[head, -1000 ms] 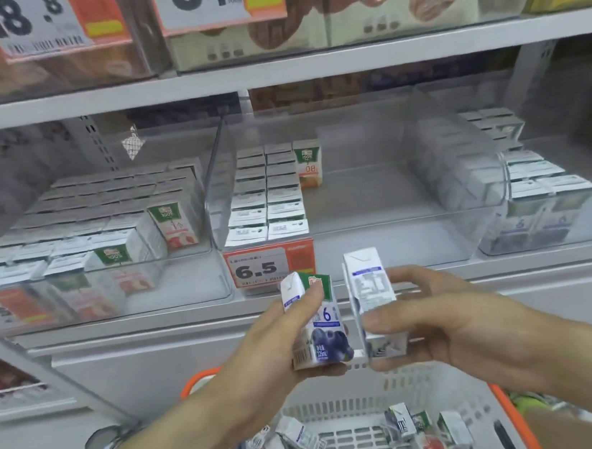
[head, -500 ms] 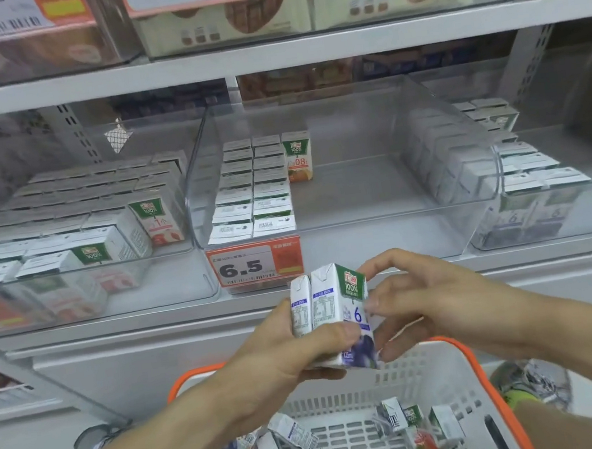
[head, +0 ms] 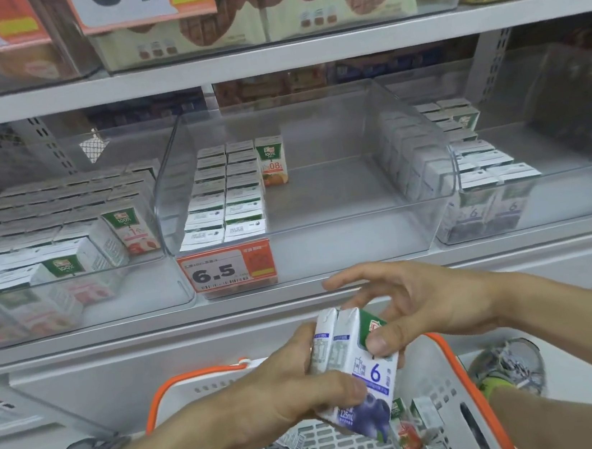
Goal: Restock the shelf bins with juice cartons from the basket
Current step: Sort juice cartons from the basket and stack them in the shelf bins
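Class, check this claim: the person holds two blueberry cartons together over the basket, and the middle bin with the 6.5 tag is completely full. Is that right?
Not quite. The middle bin is mostly bare: the head view shows just two rows of cartons along its left side, plus one orange carton at the back. The rest stands: both hands, left and right, hold two blueberry cartons together over the basket.

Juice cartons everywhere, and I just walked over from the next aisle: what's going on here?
A person is restocking a shelf. The left hand and right hand together hold two blueberry juice cartons pressed side by side above an orange-rimmed basket with more cartons loose inside. Neither carton is shelved yet. Ahead, the middle clear bin is mostly bare, with two rows at its left; the right bin holds matching cartons marked 6.
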Demonstrator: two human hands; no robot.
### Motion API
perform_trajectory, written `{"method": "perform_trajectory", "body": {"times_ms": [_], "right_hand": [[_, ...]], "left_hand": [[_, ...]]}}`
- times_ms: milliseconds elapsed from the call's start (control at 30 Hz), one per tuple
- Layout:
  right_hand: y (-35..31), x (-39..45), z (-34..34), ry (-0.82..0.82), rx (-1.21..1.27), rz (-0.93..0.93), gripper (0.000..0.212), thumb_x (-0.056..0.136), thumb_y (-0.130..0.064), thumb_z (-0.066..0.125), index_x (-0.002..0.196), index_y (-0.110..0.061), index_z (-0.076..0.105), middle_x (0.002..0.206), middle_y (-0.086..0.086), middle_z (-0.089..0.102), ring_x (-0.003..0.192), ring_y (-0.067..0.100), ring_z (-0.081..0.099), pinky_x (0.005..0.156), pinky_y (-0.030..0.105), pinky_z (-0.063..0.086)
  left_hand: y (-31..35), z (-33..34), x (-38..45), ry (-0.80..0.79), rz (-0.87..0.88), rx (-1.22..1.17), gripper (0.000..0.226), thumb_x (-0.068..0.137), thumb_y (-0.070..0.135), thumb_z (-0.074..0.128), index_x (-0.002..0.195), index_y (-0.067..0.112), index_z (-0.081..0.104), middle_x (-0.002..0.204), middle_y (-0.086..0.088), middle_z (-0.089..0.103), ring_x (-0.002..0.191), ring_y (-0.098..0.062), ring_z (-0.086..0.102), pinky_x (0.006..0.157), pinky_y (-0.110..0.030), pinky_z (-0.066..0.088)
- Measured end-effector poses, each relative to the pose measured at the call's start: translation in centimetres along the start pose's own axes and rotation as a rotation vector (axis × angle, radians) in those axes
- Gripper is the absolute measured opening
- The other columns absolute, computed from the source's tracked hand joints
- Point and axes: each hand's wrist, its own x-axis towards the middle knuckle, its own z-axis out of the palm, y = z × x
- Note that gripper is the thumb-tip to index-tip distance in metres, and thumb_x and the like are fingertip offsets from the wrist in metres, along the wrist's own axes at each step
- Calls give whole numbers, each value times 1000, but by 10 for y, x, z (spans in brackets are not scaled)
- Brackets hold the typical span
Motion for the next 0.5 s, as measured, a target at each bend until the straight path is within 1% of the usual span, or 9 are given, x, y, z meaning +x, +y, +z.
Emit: {"method": "perform_trajectory", "body": {"times_ms": [67, 100, 133, 200, 233, 300, 367, 433, 500], "right_hand": [[4, 0, -2, -85, -13, 8, 75, 77, 0, 79, 140, -31, 53, 137, 13, 53, 112, 50, 62, 95, 60, 50], [5, -1, -2, -117, -21, 8, 75, 78, 3, 78, 140, -30, 53, 138, 11, 53, 115, 51, 59, 97, 62, 49], [4, -2, -2, -137, -35, 11, 74, 78, 5, 77, 140, -28, 53, 137, 9, 54, 114, 51, 60, 95, 58, 51], [3, -3, -2, -153, -63, 20, 71, 78, 8, 76, 138, -24, 54, 135, 6, 55, 103, 46, 64, 81, 45, 58], [2, -5, -2, -152, -73, 19, 69, 78, 8, 75, 137, -22, 54, 132, 5, 55, 99, 45, 63, 77, 43, 58], [4, -8, -5, -148, -77, 12, 65, 77, 9, 74, 132, -18, 53, 127, 6, 56, 101, 49, 59, 81, 50, 55], [6, -12, -7, -143, -63, 29, 64, 76, 10, 74, 128, -19, 52, 123, 10, 58, 102, 43, 60, 83, 47, 55], [9, -16, -11, -118, -48, 32, 64, 74, 10, 76, 125, -19, 51, 119, 13, 61, 101, 39, 61, 87, 51, 54], [11, -22, -15, -55, -50, -6, 64, 71, 10, 78, 122, -18, 52, 117, 13, 62, 99, 40, 61, 89, 56, 51]], "left_hand": [[-1, -1, 1, 14, -27, 74, 89, 64, 29, 79, 139, 24, 31, 132, -18, 60, 123, -36, 57, 107, -55, 43], [-1, -2, 2, 6, -40, 113, 89, 63, 32, 80, 137, 25, 31, 131, -18, 61, 122, -34, 59, 106, -54, 44], [0, -1, 3, -2, -51, 153, 87, 63, 36, 80, 135, 25, 31, 130, -17, 61, 119, -31, 61, 103, -48, 48], [2, -1, 4, 1, -68, 217, 86, 61, 40, 78, 132, 26, 32, 127, -12, 62, 115, -23, 64, 93, -35, 53], [3, 0, 6, 2, -75, 222, 86, 60, 41, 78, 130, 25, 31, 124, -11, 64, 111, -20, 65, 89, -31, 53], [5, 4, 9, -7, -82, 201, 85, 59, 40, 77, 127, 22, 28, 111, -7, 71, 98, -16, 68, 79, -26, 53], [7, 7, 14, -11, -71, 216, 83, 60, 39, 76, 123, 23, 25, 99, -4, 72, 82, -12, 65, 68, -21, 49], [7, 10, 21, 19, -53, 251, 81, 60, 42, 77, 119, 26, 23, 108, -12, 68, 77, -14, 62, 66, -23, 48], [9, 12, 26, 61, 2, 322, 82, 59, 48, 79, 116, 31, 23, 117, -14, 63, 79, -15, 62, 72, -29, 51]]}}
